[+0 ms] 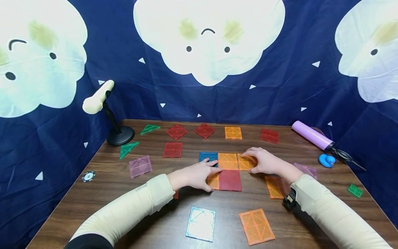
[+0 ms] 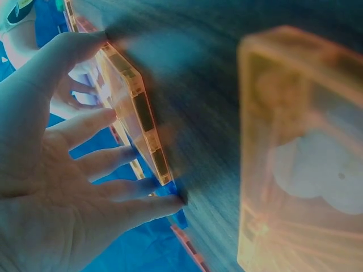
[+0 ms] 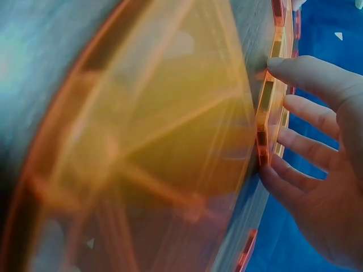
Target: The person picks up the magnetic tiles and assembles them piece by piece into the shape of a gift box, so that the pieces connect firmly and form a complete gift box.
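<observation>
A block of flat see-through magnetic tiles lies mid-table in the head view: a blue tile [image 1: 205, 156], an orange tile [image 1: 228, 161] beside it, and a red tile [image 1: 230, 180] below. My left hand [image 1: 196, 173] spreads over the block's left side, fingertips on the blue tile and thumb by the near edge of a partly covered orange tile [image 1: 214, 182]. Between thumb and fingers my right hand [image 1: 265, 160] grips the block's right-hand orange tile [image 1: 244, 163] at its edges. Up close, the right wrist view shows those fingers [image 3: 311, 141] around that tile's side.
Loose tiles surround the block: green triangles [image 1: 150, 129], red squares [image 1: 172, 149], purple ones [image 1: 140, 166], and a white-blue tile [image 1: 201, 224] and orange tile [image 1: 257, 226] nearer me. A stand [image 1: 120, 135], purple pump [image 1: 312, 135], blue duck [image 1: 327, 160] and green brick [image 1: 355, 190] flank them.
</observation>
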`<state>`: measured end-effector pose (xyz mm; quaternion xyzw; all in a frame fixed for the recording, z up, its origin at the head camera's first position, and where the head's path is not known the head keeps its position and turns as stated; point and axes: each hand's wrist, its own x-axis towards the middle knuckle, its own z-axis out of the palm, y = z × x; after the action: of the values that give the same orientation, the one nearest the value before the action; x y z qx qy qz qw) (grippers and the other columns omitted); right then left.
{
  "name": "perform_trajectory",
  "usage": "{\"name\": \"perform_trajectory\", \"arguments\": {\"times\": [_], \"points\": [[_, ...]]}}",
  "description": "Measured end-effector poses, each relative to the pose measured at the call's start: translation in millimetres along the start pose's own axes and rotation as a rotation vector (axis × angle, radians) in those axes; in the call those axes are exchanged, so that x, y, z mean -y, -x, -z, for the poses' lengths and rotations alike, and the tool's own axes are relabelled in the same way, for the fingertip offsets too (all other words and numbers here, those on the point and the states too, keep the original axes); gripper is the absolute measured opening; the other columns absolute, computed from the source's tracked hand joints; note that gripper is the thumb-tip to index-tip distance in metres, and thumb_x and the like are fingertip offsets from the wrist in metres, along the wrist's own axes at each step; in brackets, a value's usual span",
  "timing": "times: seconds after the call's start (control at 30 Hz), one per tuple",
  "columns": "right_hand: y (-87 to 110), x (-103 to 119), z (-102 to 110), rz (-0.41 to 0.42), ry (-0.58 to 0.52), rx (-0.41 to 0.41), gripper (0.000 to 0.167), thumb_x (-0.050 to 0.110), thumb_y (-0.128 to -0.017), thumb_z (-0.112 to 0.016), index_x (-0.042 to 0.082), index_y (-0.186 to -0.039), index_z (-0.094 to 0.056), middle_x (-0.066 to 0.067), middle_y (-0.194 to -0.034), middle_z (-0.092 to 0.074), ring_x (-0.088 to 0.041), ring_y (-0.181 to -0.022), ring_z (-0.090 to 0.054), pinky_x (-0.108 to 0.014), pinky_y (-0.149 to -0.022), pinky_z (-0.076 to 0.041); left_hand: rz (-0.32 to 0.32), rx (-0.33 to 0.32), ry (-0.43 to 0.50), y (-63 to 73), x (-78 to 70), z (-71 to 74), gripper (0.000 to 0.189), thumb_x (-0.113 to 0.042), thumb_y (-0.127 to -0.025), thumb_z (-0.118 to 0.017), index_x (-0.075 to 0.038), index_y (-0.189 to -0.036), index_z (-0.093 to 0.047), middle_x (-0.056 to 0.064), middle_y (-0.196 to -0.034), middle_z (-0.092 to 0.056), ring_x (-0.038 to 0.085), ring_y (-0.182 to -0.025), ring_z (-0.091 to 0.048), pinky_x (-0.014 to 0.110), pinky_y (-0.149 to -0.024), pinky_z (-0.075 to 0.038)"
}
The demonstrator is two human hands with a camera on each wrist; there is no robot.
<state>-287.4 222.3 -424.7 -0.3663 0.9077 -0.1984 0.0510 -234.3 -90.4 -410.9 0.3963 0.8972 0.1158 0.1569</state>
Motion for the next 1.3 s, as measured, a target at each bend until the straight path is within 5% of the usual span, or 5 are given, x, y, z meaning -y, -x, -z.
{"name": "perform_trajectory", "arguments": {"times": [0.33,0.63,0.77,0.97,1.3], "points": [[3.7,1.2,4.7,0.006,-0.010,-0.018,0.058,0.023,-0.083,-0.085,0.003,-0.132,-0.064,-0.017,-0.133,-0.060,-0.041,-0.125,-0.053,-0.062,-0.104,-0.041,0.017,0.003,0.003,0.6,-0.8,0.1,0.078,-0.031,-0.088,-0.081,-0.010,-0.154,-0.046,0.017,-0.163,-0.030,0.050,-0.147,-0.025,0.055,-0.117,-0.027],[46.5,9.5,20.2,0.076,-0.068,-0.165,0.042,0.008,-0.083,-0.085,0.004,-0.121,-0.067,-0.007,-0.122,-0.067,-0.029,-0.114,-0.063,-0.054,-0.094,-0.051,0.053,0.003,0.027,1.8,-4.3,1.2,0.079,-0.030,-0.087,-0.082,-0.012,-0.155,-0.046,0.016,-0.164,-0.028,0.053,-0.146,-0.024,0.056,-0.115,-0.031],[73.9,12.0,19.8,0.102,-0.087,-0.206,0.035,0.003,-0.083,-0.083,0.010,-0.114,-0.068,0.001,-0.116,-0.069,-0.017,-0.107,-0.065,-0.040,-0.090,-0.055,0.039,0.006,0.028,1.6,-3.1,1.3,0.079,-0.030,-0.087,-0.082,-0.011,-0.155,-0.045,0.017,-0.163,-0.029,0.052,-0.146,-0.024,0.056,-0.115,-0.030],[111.2,5.8,4.1,0.134,-0.028,-0.216,0.041,0.011,-0.077,-0.090,0.020,-0.111,-0.070,-0.001,-0.119,-0.068,-0.018,-0.110,-0.062,-0.013,-0.097,-0.040,0.036,0.009,0.039,2.2,-1.6,0.5,0.079,-0.029,-0.087,-0.081,-0.011,-0.155,-0.045,0.017,-0.164,-0.027,0.052,-0.146,-0.022,0.055,-0.116,-0.029],[119.1,12.6,-10.3,0.142,0.109,-0.161,0.056,0.011,-0.070,-0.093,0.023,-0.121,-0.071,-0.001,-0.127,-0.063,-0.024,-0.114,-0.058,-0.039,-0.092,-0.051,0.039,0.010,0.039,1.4,-1.3,-0.6,0.079,-0.029,-0.088,-0.081,-0.011,-0.155,-0.045,0.016,-0.164,-0.027,0.051,-0.147,-0.022,0.054,-0.117,-0.028]]}}
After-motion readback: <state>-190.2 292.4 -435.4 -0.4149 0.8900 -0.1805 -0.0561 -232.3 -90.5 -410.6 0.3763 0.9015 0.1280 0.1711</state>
